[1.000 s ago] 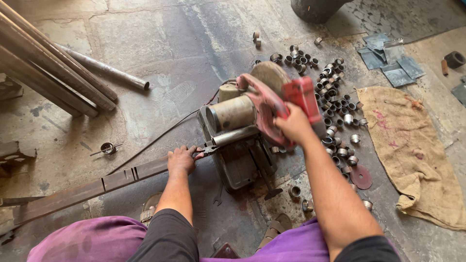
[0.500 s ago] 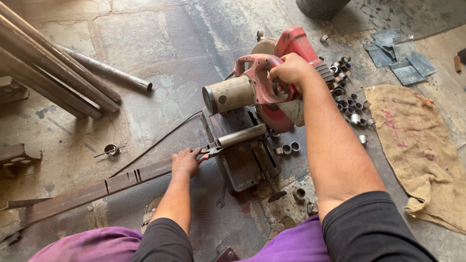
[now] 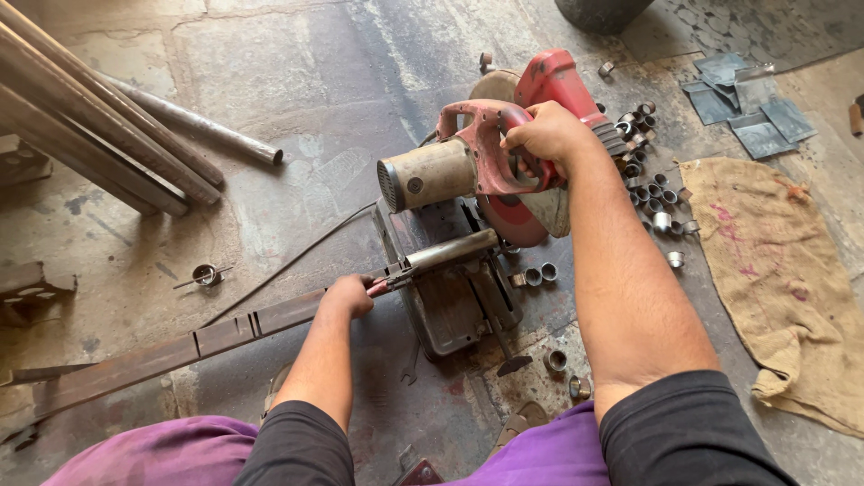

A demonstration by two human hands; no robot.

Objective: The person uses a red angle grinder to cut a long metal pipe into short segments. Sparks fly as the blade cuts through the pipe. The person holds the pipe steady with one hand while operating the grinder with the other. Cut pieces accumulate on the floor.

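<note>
Two hands busy on a chop saw (image 3: 477, 180) sitting on a concrete floor (image 3: 297, 81). Right hand (image 3: 544, 135) is wrapped tight around the red handle (image 3: 490, 135) up top, fingers curled all the way round it, and the saw head looks tipped up off the base. Just below and a bit behind that grip is the round blade (image 3: 513, 216), with the tan motor barrel (image 3: 427, 173) sticking out to the left of the fist.

Left hand (image 3: 346, 295) is closed down on a long flat steel bar (image 3: 180, 346), knuckles up, pressing on it right where it feeds into the saw's vise (image 3: 445, 256). From that grip the bar runs away to the left and toward the person, and its far end just past the fingers meets the base (image 3: 454, 306). Can't tell how far into the clamp it goes, the hand covers that bit.

Beyond the right fist, a scatter of short cut pipe rings (image 3: 652, 184) lies on the floor, a couple more (image 3: 538, 274) right beside the base. A burlap sack (image 3: 774, 270) is spread out right of that arm. Long pipes (image 3: 99, 135) lie well off to the left of the left hand, and some grey metal plates (image 3: 742, 112) sit at the far right corner
</note>
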